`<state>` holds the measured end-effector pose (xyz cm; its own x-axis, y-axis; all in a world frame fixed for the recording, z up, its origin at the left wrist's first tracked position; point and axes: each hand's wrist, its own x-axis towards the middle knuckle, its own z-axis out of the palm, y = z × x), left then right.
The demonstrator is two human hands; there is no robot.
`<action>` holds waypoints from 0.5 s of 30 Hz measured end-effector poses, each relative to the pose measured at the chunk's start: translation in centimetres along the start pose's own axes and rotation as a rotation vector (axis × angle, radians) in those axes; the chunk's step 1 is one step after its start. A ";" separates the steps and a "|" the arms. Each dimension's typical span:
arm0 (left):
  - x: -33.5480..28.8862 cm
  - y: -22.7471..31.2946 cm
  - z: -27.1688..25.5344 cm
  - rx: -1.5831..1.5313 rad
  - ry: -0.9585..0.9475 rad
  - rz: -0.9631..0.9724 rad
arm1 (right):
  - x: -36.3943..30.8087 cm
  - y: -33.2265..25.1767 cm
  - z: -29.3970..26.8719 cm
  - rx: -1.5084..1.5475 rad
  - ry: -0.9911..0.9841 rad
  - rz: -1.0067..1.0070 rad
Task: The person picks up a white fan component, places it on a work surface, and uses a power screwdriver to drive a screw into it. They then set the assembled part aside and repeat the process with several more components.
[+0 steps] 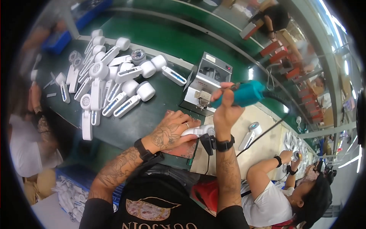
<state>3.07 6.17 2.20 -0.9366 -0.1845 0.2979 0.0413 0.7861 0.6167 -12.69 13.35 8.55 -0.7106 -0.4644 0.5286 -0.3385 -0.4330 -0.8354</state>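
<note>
Right grip [227, 108] round a teal corded tool [249, 93]; near it, left grip [172, 129] holds a white fan [199, 131].

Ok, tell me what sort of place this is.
Probably a factory assembly line: white plastic fan-like devices piled on a dark green workbench, a corded teal handheld tool, and a co-worker in white at right.

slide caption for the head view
Left hand holding a white handheld device, right hand a teal corded tool, at a green workbench.
</note>
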 end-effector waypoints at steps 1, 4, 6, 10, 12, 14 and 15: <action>-0.2 -0.1 0.0 -0.020 0.003 -0.004 | 0.3 0.5 0.5 -0.035 -0.008 -0.007; -0.3 -0.1 0.2 -0.020 0.051 0.015 | 0.2 1.9 1.0 -0.028 -0.017 0.009; -0.3 -0.2 0.3 -0.010 0.057 0.024 | -0.1 2.5 0.6 0.030 -0.032 0.013; -0.5 -0.8 0.5 -0.002 0.034 0.004 | -0.6 1.5 1.0 0.024 -0.045 0.070; -0.4 -1.0 0.6 0.004 0.047 0.007 | -1.8 0.4 0.8 0.016 0.004 0.177; -0.3 -0.5 0.7 0.003 0.064 0.004 | -3.2 -1.2 -0.5 0.027 0.020 0.164; -0.3 -0.5 0.7 -0.005 0.081 0.008 | -3.6 -1.5 -0.7 0.038 -0.006 0.158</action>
<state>3.08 6.26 1.33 -0.9050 -0.2256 0.3607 0.0506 0.7848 0.6177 -10.04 16.23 7.81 -0.7492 -0.5341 0.3918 -0.1987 -0.3831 -0.9021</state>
